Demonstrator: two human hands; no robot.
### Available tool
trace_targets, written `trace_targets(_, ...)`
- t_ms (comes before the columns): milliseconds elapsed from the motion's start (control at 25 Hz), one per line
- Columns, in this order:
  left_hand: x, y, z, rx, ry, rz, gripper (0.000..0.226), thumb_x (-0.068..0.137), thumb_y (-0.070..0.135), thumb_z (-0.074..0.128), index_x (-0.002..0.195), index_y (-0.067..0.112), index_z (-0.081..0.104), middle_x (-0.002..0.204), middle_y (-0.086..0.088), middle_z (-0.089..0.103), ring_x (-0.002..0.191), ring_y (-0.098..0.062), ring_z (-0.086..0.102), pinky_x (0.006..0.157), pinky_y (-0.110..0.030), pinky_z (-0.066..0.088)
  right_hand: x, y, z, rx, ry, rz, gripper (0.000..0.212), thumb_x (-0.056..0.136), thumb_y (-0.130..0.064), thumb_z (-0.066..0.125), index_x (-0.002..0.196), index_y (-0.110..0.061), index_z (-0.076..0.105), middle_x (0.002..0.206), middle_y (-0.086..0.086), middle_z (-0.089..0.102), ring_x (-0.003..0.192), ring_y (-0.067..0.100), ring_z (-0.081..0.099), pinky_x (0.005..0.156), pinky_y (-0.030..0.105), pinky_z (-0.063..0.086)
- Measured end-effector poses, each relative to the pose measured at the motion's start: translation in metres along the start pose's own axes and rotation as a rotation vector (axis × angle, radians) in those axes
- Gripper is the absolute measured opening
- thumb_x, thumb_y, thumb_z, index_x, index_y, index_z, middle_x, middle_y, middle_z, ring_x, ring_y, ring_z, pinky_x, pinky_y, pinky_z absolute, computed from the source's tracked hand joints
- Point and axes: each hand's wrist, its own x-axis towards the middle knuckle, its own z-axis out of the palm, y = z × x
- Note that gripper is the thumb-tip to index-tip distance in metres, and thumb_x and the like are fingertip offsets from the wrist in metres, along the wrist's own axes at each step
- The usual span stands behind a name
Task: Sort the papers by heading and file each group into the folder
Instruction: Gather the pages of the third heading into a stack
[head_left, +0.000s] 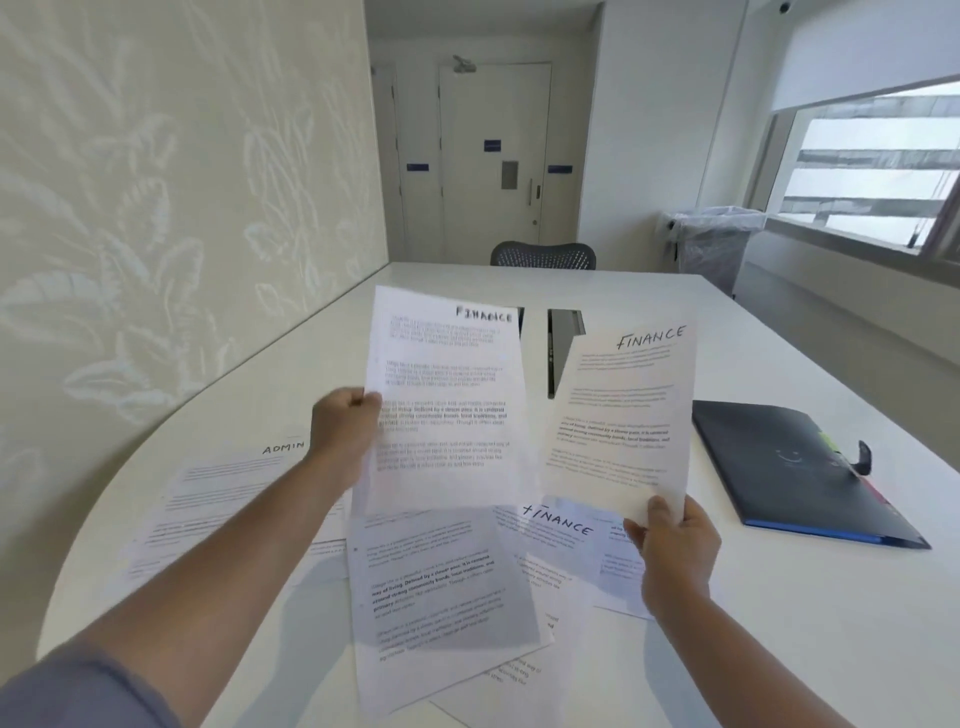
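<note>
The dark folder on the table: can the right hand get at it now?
Probably yes. The folder lies closed on the table's right side with nothing before it, but the right hand is pinching a FINANCE sheet, which it must first put down.

Thin paper over a smooth white table, dark plastic off to the right

The raised left sheet (447, 400) is thin matt white paper, light showing through it; the right sheet (621, 410) is the same stock; the table (779, 623) is smooth with a soft sheen; the folder (795, 467) looks dark, smooth plastic, faintly glossy; the far chair back (543, 254) is dark mesh; the left wall (156, 208) is matt with a pale leaf pattern.
</note>
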Motion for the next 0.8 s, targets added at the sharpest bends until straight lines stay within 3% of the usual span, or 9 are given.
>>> trace_targets(80, -0.018, -0.019, 0.001, -0.060, -0.042, -0.089, 0.008, 0.099, 0.017, 0.064, 0.097, 0.012, 0.070, 0.092, 0.001, 0.069, 0.085, -0.016, 0.061, 0.075, -0.026, 0.046, -0.012, 0.002, -0.013, 0.045, -0.094, 0.069, 0.016, 0.106, -0.007, 0.053, 0.111, -0.010, 0.068, 0.109, 0.003, 0.070, 0.097, 0.024, 0.069, 0.079, 0.034, 0.058)
trace_targets(160, -0.033, -0.033, 0.000, -0.077, -0.045, -0.109, 0.007, 0.099, 0.017, 0.065, 0.095, 0.013, 0.070, 0.091, -0.001, 0.070, 0.083, -0.016, 0.060, 0.073, -0.027, 0.048, -0.023, 0.005, -0.024, 0.082, -0.160, 0.130, 0.017, 0.106, -0.007, 0.053, 0.114, -0.010, 0.068, 0.113, 0.005, 0.072, 0.101, 0.026, 0.069, 0.081, 0.035, 0.059)
trace_targets(360, -0.062, -0.057, -0.007, -0.125, -0.032, -0.125, 0.008, 0.098, 0.017, 0.067, 0.091, 0.019, 0.069, 0.091, -0.001, 0.070, 0.084, -0.016, 0.060, 0.074, -0.025, 0.048, -0.053, 0.011, -0.037, 0.141, -0.302, 0.254, 0.017, 0.105, -0.001, 0.053, 0.108, -0.005, 0.069, 0.100, 0.008, 0.075, 0.080, 0.021, 0.066, 0.057, 0.023, 0.060)
trace_targets(520, -0.070, -0.072, -0.010, -0.196, -0.102, -0.213, 0.004, 0.098, 0.019, 0.068, 0.096, 0.016, 0.070, 0.106, 0.002, 0.070, 0.106, -0.018, 0.060, 0.097, -0.034, 0.043, -0.073, 0.018, -0.032, 0.183, -0.438, 0.362, 0.015, 0.102, -0.001, 0.056, 0.108, -0.001, 0.070, 0.084, 0.010, 0.074, 0.061, 0.015, 0.061, 0.050, 0.024, 0.057)
trace_targets(640, -0.072, -0.085, -0.015, -0.249, -0.145, -0.260, 0.006, 0.096, 0.021, 0.070, 0.098, 0.016, 0.073, 0.115, -0.004, 0.072, 0.116, -0.024, 0.062, 0.109, -0.043, 0.044, -0.082, 0.025, -0.028, 0.144, -0.533, 0.397, 0.015, 0.102, -0.003, 0.058, 0.113, -0.003, 0.068, 0.085, 0.012, 0.072, 0.057, 0.014, 0.060, 0.050, 0.025, 0.055)
trace_targets(800, -0.080, -0.098, -0.025, -0.364, -0.305, -0.336, 0.021, 0.096, 0.014, 0.069, 0.117, 0.010, 0.072, 0.119, -0.009, 0.075, 0.118, -0.032, 0.067, 0.106, -0.056, 0.048, -0.091, 0.028, -0.024, 0.035, -0.674, 0.415, 0.018, 0.101, -0.008, 0.061, 0.118, -0.006, 0.068, 0.090, 0.011, 0.074, 0.065, 0.016, 0.065, 0.058, 0.027, 0.056)
